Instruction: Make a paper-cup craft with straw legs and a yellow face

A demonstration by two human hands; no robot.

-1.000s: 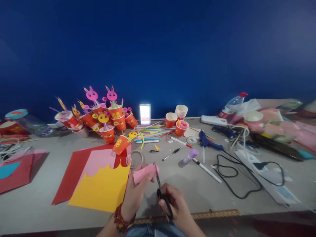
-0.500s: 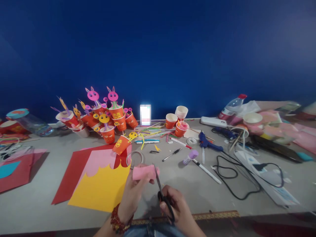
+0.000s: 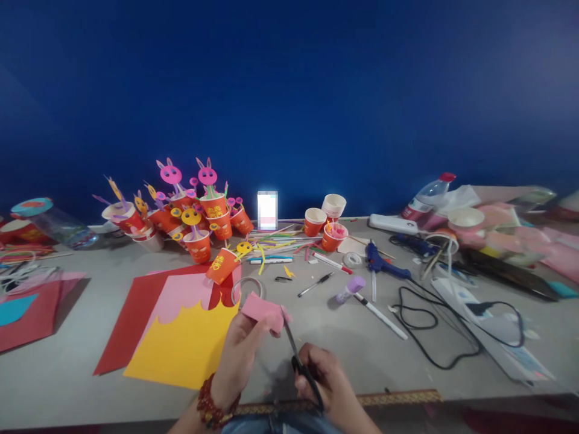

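A small piece of pink paper (image 3: 259, 308) is pinched between the thumb and fingers of my left hand (image 3: 242, 349), above the near part of the table. In my right hand (image 3: 326, 375) are black-handled scissors (image 3: 293, 345), their blades pointing up and away from me. The blade tips meet the paper's right edge, where a bit of pink sticks out past them. Part of the handles is hidden by my right fingers. Just beyond the paper lies a roll of tape (image 3: 235, 292), partly covered by it.
Yellow paper (image 3: 181, 343) with a scalloped edge lies over red and pink sheets on the left. Decorated red cups (image 3: 198, 247) crowd the back left. Rightward are a purple glue stick (image 3: 351, 289), a blue glue gun (image 3: 384, 265), a black cable (image 3: 438, 360) and a power strip (image 3: 491, 337).
The pink paper has tilted, its left end now higher and its right end lower. My left hand has turned with it. The scissors remain at its right edge.
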